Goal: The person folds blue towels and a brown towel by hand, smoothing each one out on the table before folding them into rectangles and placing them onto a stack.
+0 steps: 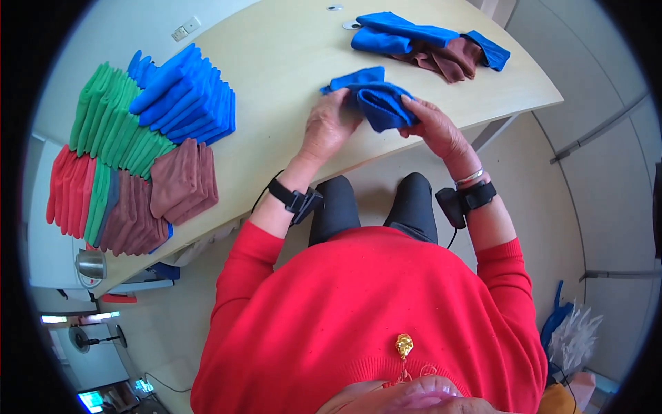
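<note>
While both hands work it, notes run as follows —
Cloth: blue cloth (378, 102) sits bunched, half-folded, at near edge of table (289, 55), between the hands, partly lifted off the top.
L hand: left hand (329, 124) fingers closed on cloth's left side, pinching a layer.
R hand: right hand (436, 127) fingers curled round cloth's right end, thumb on top.
Risk 1: cloth is close to table edge; if either pinch slackens, a corner prob. drops over edge toward lap.
Risk 2: layers look uneven, so the fold may come out skewed.
Nearby: loose heap of blue and brown cloths (431, 45) beyond, apart from hands.
Far left: folded stacks, blue (185, 93), green (114, 121), brown (181, 181), red (67, 186), overlapping; an elbow sweep could topple them.
</note>
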Tool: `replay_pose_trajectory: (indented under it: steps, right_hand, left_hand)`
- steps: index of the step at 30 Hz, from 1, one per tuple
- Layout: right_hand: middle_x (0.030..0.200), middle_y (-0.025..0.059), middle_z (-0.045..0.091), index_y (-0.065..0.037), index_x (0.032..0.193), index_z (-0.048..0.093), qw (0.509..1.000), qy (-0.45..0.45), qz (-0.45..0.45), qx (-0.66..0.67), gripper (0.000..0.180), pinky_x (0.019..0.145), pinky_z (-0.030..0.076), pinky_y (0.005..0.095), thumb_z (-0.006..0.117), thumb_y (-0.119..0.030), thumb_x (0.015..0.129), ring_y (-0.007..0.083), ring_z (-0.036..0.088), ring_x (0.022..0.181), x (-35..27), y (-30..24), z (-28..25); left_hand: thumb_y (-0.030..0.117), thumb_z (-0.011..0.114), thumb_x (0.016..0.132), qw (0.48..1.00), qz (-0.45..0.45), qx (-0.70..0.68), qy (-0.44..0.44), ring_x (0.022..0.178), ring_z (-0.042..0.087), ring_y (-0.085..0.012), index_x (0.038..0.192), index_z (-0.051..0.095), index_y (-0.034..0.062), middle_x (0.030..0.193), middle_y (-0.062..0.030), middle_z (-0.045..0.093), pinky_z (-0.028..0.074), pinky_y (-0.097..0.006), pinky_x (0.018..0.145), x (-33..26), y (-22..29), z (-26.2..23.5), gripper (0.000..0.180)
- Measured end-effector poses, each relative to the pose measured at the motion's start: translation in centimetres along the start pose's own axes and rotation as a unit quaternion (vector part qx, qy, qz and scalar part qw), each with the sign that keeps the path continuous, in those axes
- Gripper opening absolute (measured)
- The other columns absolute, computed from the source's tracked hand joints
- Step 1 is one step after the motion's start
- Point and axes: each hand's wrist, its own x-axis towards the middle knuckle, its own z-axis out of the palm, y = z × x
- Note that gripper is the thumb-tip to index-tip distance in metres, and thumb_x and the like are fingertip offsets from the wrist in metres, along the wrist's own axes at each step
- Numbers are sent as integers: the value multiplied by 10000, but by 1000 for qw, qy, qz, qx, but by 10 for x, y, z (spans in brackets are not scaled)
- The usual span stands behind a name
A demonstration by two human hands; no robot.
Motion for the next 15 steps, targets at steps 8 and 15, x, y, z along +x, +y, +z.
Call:
replay_pose_trajectory:
  steps: [8, 15]
  right_hand:
    - [979, 56, 636, -52, 1155, 591, 997, 40, 69, 3, 439, 788, 500, 269, 546, -437, 950, 143, 608, 868, -39, 35, -1]
    - [1215, 120, 612, -24, 1290, 529, 976, 113, 89, 161, 500, 917, 505, 340, 578, -379, 941, 224, 608, 1074, -52, 64, -20]
  left_hand:
    - [51, 694, 684, 994, 57, 3, -92, 966, 600, -338, 902, 597, 41, 984, -151, 614, 485, -429, 842, -42, -9, 7, 239]
    - [15, 662, 639, 984, 127, 4, -126, 1008, 586, -337, 881, 568, 30, 1023, -160, 609, 461, -421, 906, -69, -5, 4, 261]
